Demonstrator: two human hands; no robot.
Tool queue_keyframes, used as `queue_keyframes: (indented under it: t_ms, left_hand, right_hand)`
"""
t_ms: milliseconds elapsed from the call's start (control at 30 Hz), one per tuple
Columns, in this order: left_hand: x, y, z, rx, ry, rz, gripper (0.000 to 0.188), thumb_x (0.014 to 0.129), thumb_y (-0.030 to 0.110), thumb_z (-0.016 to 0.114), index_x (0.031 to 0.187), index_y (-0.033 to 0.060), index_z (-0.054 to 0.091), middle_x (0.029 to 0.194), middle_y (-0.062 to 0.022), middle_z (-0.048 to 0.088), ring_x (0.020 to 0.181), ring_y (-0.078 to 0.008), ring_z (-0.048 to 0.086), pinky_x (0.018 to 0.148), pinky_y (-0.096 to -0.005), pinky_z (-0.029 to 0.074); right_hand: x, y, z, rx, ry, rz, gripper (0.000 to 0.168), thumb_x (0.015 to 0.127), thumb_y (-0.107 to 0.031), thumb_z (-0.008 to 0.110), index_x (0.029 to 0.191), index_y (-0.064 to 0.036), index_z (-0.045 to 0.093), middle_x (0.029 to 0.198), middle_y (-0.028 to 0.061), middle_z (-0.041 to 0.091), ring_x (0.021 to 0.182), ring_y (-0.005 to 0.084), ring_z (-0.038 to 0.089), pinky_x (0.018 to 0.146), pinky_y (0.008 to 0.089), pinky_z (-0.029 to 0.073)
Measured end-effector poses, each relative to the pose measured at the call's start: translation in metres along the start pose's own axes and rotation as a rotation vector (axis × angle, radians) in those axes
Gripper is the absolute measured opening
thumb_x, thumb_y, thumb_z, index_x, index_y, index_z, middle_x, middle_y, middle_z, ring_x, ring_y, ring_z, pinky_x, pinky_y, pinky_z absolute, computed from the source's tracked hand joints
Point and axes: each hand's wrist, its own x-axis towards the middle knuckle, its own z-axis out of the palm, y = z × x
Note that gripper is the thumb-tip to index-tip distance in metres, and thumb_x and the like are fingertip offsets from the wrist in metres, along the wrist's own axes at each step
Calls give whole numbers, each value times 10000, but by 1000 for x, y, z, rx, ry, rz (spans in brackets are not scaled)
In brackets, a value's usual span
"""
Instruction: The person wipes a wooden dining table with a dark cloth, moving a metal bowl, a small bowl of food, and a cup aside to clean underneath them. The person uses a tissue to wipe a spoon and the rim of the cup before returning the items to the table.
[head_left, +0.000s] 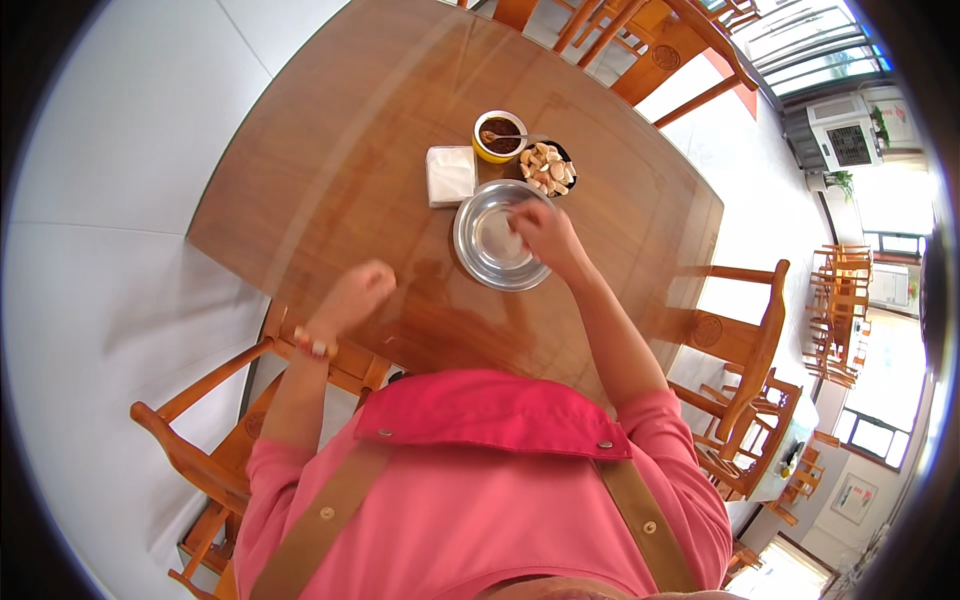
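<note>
A shiny metal bowl (474, 259) stands on the wooden table before me. My right hand (546, 234) is above the bowl's right side, fingers curled and pointing down into it. Motion blur hides whether anything is between those fingers. To the left of the bowl and apart from it, my left hand (358, 294) hovers over the table's near edge, loosely curled and blurred. Nothing shows sticking out of it. Behind the bowl sits a black dish of garlic cloves (548, 169). Beside that, a yellow-and-white bowl (492, 155) holds dark sauce, with a spoon (517, 137) resting in it.
A square stack of white paper napkins (451, 175) lies left of the sauce bowl. The glossy wooden table (337, 172) has wooden armchairs around it: one on the right (757, 352), one at the far side (660, 60), one at the near left (199, 450).
</note>
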Motion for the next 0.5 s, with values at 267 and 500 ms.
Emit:
queue_keyframes:
  t_ms: [267, 500]
  left_hand:
    - [174, 24, 36, 658, 476, 415, 641, 786, 255, 703, 1331, 66, 424, 1406, -185, 409, 1316, -353, 371, 1025, -468, 371]
    - [208, -26, 52, 657, 518, 529, 471, 824, 114, 629, 1268, 22, 502, 1408, -176, 439, 1319, -341, 397, 1046, -438, 382]
  right_hand:
    - [120, -14, 62, -609, 122, -136, 347, 830, -356, 614, 855, -15, 675, 866, 188, 682, 824, 352, 659, 725, 473, 505]
    - [94, -28, 32, 554, 261, -406, 87, 834, -63, 560, 805, 8, 601, 1030, 92, 634, 914, 211, 605, 792, 295, 466]
